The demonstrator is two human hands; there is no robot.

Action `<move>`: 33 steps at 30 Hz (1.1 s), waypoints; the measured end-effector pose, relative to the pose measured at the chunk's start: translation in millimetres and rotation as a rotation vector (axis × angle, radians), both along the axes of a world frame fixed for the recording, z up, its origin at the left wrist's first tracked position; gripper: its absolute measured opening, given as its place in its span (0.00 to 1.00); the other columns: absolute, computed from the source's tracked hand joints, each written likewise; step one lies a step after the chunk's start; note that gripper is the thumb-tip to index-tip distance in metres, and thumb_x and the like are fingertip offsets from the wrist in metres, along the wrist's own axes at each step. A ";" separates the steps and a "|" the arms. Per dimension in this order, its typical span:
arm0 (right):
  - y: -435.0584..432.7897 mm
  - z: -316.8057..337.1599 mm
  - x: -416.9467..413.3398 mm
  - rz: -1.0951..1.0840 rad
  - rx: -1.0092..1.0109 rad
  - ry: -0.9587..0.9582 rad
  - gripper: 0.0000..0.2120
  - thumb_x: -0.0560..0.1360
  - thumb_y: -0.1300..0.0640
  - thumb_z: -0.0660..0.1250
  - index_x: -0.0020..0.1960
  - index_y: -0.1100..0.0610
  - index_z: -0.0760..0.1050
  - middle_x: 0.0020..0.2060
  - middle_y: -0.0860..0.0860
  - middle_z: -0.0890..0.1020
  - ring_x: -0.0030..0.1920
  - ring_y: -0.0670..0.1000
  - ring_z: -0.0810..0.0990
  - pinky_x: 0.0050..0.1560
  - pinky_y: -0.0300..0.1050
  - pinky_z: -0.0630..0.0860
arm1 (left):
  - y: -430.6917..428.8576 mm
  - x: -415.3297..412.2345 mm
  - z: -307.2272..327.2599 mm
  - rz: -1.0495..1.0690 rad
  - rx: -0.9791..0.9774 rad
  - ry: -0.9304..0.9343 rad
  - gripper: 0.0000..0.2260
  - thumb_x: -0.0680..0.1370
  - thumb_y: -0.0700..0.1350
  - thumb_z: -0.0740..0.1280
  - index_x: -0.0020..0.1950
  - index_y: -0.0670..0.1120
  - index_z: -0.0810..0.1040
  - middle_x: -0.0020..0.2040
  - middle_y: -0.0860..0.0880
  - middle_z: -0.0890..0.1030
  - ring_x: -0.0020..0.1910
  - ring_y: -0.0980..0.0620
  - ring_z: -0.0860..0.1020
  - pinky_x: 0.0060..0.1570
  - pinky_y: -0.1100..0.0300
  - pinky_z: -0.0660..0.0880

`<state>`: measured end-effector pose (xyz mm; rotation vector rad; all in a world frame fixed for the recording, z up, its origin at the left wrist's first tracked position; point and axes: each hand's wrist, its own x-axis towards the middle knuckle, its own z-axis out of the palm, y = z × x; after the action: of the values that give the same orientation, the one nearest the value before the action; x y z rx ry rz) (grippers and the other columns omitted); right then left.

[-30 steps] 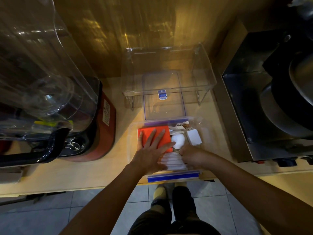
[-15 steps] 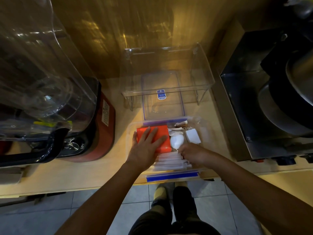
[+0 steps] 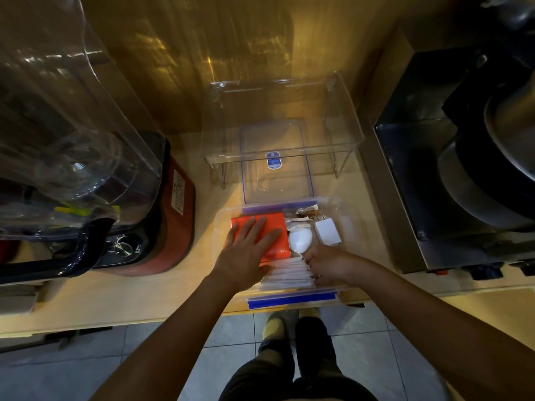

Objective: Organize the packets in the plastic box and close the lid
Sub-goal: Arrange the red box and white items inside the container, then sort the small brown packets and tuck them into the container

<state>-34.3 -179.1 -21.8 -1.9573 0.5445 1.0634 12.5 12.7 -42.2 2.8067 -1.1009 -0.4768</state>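
We are pressing our left hand (image 3: 246, 253), fingers flat and extended, on the orange packet (image 3: 269, 235) inside the plastic box (image 3: 347, 224). Our right hand (image 3: 330, 263) is curling around the white packets (image 3: 288, 274). The lid (image 3: 276, 166) is lying open behind.

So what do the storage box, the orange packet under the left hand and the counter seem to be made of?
Storage box: clear, glossy plastic; contents show through its walls, with blue clips. Orange packet: smooth, slightly shiny, probably plastic film or coated card; unclear which. Counter: pale, matte, wood-look surface, perhaps laminate. The left hand lies flat on the packet.
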 end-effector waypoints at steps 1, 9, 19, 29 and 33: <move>0.4 0.6 0.2 -0.019 -0.006 0.004 0.11 0.78 0.65 0.56 0.56 0.65 0.75 0.52 0.61 0.80 0.52 0.57 0.80 0.58 0.51 0.78 | 0.5 0.0 -0.2 -0.017 0.019 0.009 0.38 0.73 0.60 0.65 0.75 0.57 0.46 0.78 0.46 0.46 0.76 0.44 0.43 0.72 0.43 0.42; 4.3 -2.8 4.4 -0.220 -0.010 0.066 0.10 0.79 0.58 0.56 0.51 0.60 0.75 0.51 0.61 0.81 0.45 0.56 0.82 0.43 0.46 0.81 | 2.1 -4.0 -7.7 -0.067 0.093 -0.028 0.48 0.69 0.63 0.68 0.70 0.58 0.31 0.77 0.44 0.40 0.75 0.42 0.38 0.70 0.42 0.37; 0.8 -5.8 2.2 -0.332 0.107 0.093 0.08 0.77 0.64 0.57 0.42 0.59 0.73 0.36 0.56 0.79 0.35 0.52 0.80 0.42 0.46 0.81 | 1.5 -4.8 -10.4 -0.067 0.093 -0.031 0.48 0.68 0.65 0.67 0.73 0.56 0.36 0.77 0.43 0.41 0.75 0.42 0.38 0.70 0.41 0.36; -8.9 10.0 4.3 0.093 -0.281 -0.329 0.06 0.70 0.61 0.66 0.35 0.56 0.73 0.32 0.51 0.79 0.32 0.49 0.77 0.31 0.41 0.72 | -4.1 -6.7 5.5 0.065 -0.118 0.062 0.32 0.74 0.62 0.61 0.74 0.53 0.55 0.77 0.47 0.55 0.75 0.45 0.50 0.72 0.45 0.46; -15.2 15.3 9.8 0.021 -0.445 -0.640 0.07 0.70 0.60 0.69 0.46 0.54 0.73 0.45 0.52 0.79 0.43 0.52 0.77 0.42 0.45 0.75 | -25.8 -1.9 17.8 0.184 -0.321 -0.088 0.17 0.75 0.50 0.65 0.62 0.47 0.72 0.62 0.46 0.76 0.63 0.47 0.71 0.64 0.51 0.63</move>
<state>-24.5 -194.3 -6.5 -2.5344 0.4181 0.2839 10.6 -13.1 -24.4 2.6290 -0.8344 -0.1451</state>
